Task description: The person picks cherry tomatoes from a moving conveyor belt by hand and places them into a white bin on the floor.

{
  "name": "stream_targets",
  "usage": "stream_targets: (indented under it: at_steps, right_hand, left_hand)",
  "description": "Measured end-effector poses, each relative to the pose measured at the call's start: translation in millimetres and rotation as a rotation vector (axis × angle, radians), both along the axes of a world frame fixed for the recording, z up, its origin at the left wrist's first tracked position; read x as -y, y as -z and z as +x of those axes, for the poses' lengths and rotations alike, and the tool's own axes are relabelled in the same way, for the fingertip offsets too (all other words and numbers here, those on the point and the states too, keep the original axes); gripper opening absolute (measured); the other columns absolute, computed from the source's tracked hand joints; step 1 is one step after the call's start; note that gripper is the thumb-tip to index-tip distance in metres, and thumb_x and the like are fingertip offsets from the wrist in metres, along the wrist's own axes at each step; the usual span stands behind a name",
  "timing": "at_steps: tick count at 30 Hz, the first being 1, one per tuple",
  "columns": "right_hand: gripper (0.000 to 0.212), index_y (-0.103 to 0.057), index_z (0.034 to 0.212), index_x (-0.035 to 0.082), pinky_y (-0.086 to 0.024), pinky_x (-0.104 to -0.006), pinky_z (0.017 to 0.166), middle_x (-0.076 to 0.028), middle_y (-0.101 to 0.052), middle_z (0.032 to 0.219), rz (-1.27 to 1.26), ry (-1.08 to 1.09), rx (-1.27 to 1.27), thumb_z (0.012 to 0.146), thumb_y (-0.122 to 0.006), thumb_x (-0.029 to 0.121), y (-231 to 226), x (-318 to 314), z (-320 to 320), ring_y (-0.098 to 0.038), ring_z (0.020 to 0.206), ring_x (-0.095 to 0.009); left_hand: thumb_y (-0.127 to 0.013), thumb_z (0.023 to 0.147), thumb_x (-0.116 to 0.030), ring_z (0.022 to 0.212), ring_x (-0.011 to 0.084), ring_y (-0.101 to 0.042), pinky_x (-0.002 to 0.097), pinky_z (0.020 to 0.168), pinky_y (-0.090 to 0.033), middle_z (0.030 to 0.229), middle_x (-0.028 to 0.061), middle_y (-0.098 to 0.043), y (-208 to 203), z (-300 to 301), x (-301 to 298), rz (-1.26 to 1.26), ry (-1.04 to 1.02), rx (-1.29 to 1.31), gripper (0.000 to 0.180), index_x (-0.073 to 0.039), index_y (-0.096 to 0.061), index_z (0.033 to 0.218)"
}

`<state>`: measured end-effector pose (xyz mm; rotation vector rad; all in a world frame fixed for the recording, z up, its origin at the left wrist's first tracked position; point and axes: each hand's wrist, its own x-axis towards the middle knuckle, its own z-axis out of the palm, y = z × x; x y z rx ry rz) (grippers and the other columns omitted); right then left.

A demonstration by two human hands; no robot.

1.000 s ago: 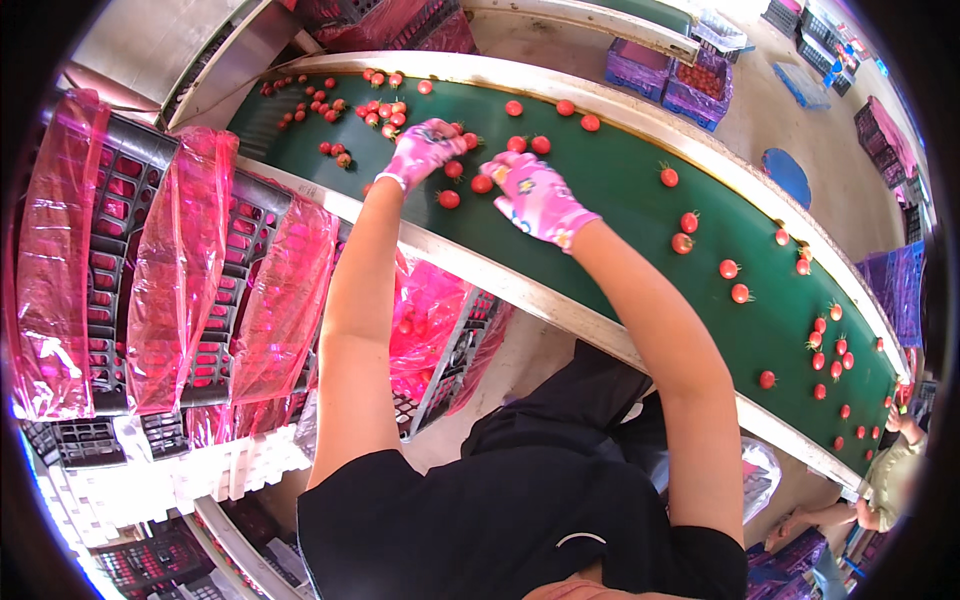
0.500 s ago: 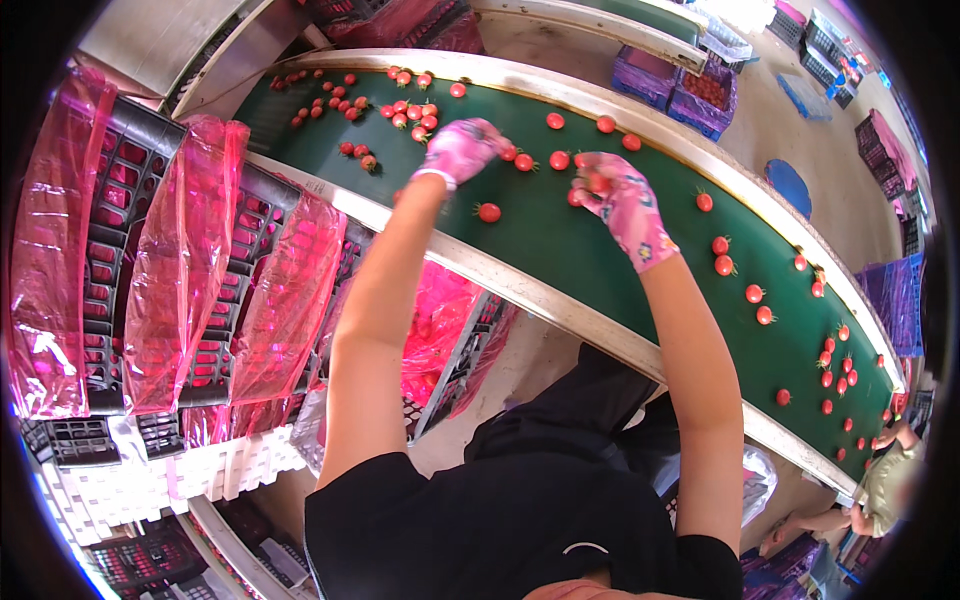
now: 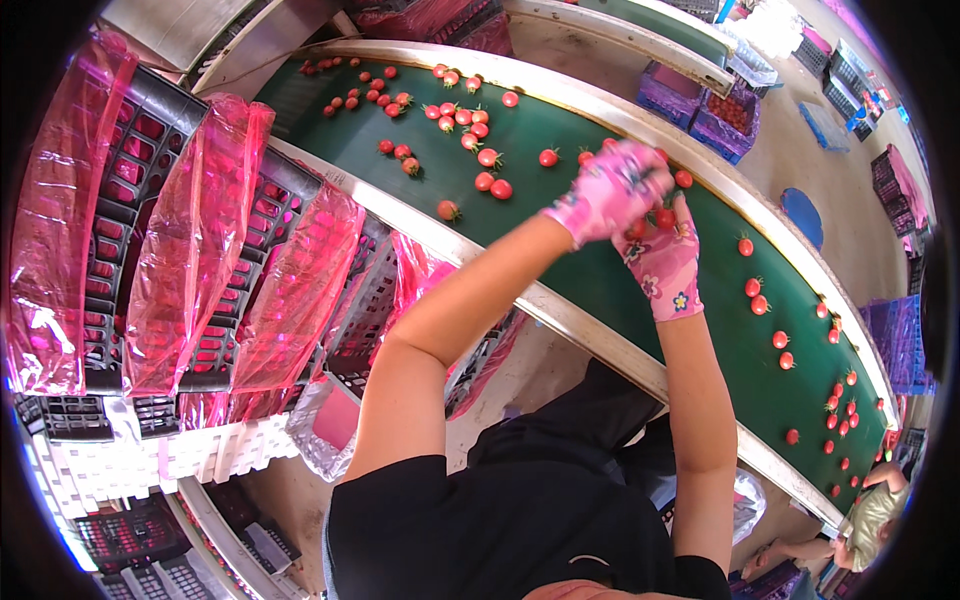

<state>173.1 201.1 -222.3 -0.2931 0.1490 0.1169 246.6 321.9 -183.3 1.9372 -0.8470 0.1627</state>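
Note:
Both my hands wear pink flowered gloves and meet above the green conveyor belt. My right hand is cupped around red cherry tomatoes, with its thumb raised beside them. Over it reaches my left hand, slightly blurred, its fingers curled downward; whatever is between them is hidden. A loose cherry tomato lies just past my hands near the belt's far rim. Left of them, more tomatoes with green stems are scattered in loose groups.
Pale metal rails edge the belt. Black crates draped with pink plastic film stand at the left. Beyond the belt are purple-wrapped crates and a blue stool. Another person is at the lower right.
My left hand has swung right across the belt to meet my right hand, which has moved slightly right and nearer. Tomatoes at the left appear further right in view.

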Motion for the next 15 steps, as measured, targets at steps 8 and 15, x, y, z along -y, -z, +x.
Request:
stream_targets:
  at_steps: [8, 15]
  right_hand:
    - [0.031, -0.056, 0.116, 0.002, -0.051, -0.0331, 0.069, -0.018, -0.059, 0.109, 0.085, 0.024, -0.119, 0.094, -0.055, 0.024, -6, -8, -17, -0.057, 0.089, -0.027]
    - [0.032, -0.055, 0.121, 0.003, -0.053, -0.0357, 0.071, -0.018, -0.06, 0.111, 0.039, 0.006, -0.158, 0.094, -0.055, 0.022, -1, -6, -14, -0.059, 0.088, -0.028]
  left_hand:
    - [-0.062, 0.082, -0.021, 0.109, 0.0323, -0.06, 0.0408, 0.094, -0.049, 0.113, 0.0145, -0.065, 37, 167, -174, 1.01, -0.482, 0.071, 0.033, -0.015, -0.067, 0.113]
    - [-0.065, 0.082, -0.017, 0.082, 0.0242, -0.065, 0.0325, 0.078, -0.054, 0.086, 0.0127, -0.067, 37, 179, -180, 0.661, -0.277, 0.043, 0.025, -0.004, -0.066, 0.103]
